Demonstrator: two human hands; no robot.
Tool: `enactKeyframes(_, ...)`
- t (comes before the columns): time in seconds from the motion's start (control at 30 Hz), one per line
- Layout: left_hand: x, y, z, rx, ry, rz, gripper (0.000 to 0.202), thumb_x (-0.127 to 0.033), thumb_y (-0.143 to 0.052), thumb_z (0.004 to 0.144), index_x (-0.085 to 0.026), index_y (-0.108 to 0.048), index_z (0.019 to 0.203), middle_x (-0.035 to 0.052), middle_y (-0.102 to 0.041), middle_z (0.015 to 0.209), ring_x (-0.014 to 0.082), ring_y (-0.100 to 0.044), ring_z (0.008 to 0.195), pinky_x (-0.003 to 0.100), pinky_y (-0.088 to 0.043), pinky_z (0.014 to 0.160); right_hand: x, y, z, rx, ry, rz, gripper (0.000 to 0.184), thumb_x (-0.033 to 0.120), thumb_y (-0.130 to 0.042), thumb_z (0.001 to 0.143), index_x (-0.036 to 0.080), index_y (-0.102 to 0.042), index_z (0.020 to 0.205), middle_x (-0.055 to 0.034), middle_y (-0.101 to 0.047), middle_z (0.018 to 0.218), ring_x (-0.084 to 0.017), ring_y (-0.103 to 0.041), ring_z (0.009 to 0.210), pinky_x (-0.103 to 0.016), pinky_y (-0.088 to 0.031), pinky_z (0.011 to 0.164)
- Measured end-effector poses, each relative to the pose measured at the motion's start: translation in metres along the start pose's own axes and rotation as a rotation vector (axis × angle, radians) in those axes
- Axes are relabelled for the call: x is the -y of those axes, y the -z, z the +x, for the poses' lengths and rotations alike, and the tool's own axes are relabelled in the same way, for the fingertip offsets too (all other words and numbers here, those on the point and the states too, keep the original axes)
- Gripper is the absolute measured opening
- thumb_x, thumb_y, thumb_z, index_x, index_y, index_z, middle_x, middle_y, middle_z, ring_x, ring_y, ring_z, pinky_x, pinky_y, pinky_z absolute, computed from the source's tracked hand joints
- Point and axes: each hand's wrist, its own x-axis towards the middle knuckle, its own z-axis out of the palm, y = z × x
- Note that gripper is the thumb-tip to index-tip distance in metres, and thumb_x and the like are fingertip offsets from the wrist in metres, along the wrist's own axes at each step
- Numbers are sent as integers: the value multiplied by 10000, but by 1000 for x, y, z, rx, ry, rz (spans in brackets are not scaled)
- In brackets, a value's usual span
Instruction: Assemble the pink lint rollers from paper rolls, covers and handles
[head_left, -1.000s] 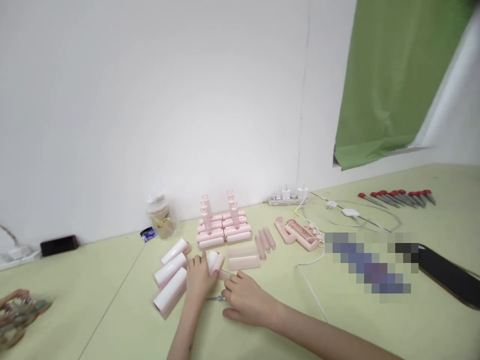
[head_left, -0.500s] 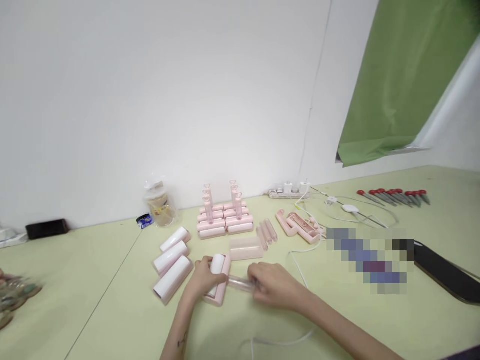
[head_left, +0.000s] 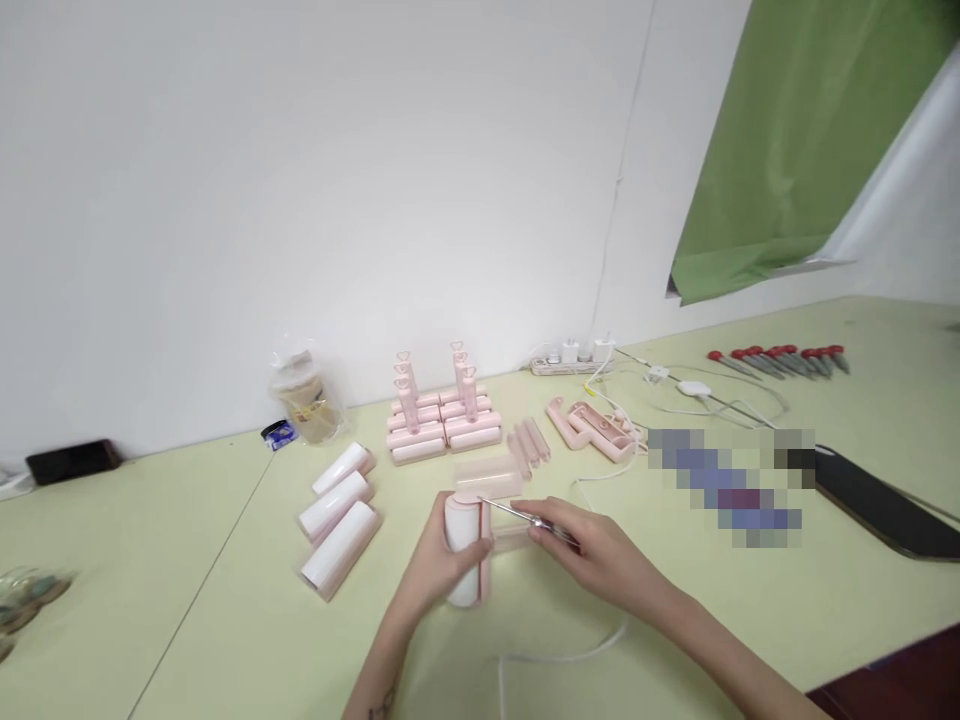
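My left hand (head_left: pixel 439 562) is wrapped round a lint roller (head_left: pixel 462 545) with a white sheet roll and a pink frame, tilted up off the table. A thin metal tool like a screwdriver (head_left: pixel 511 509) is in my right hand (head_left: pixel 589 545), and its tip is at the roller's pink top end; whether it touches I cannot tell. A clear pinkish handle piece (head_left: pixel 510 538) juts out at the roller's right side, below the tool. Just behind lies a clear pink cover (head_left: pixel 487 480). Several slim clear tubes (head_left: pixel 531 443) rest beyond it.
White rolls in clear pink covers (head_left: pixel 341 548) lie at left. Behind stand pink lint rollers (head_left: pixel 471 432) in two columns, some with upright handles. Pink parts (head_left: pixel 600 430), a power strip (head_left: pixel 572 365), a white cable (head_left: pixel 562 658) and red-topped items (head_left: pixel 780 360) are rightward. A bagged cup (head_left: pixel 311 395) stands by the wall.
The roller has gone from lying slanted to standing more upright in my left hand. My right hand has shifted right and turned, and the metal tool now shows at the roller's top.
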Motion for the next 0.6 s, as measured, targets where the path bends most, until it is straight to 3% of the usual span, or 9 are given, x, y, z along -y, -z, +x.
enactKeyframes(0.2,1,-29,-3,10,-83,-53,231,-236,-544,711,-202,-459,922,7,-545,835,179,-540,791,263,-424,722,7,2,-34,-148,35,-161,317,297,-343,908,276,-528,1165,-13,-561,737,-102,-512,559,-197,-376,511)
enactKeyframes(0.6,1,-32,-6,14,-187,-96,171,-201,-525,715,-200,-450,868,-20,-527,769,150,-531,721,233,-414,677,25,4,-46,-176,79,-295,316,247,-361,893,290,-551,1142,-18,-574,778,-95,-546,608,-189,-398,535)
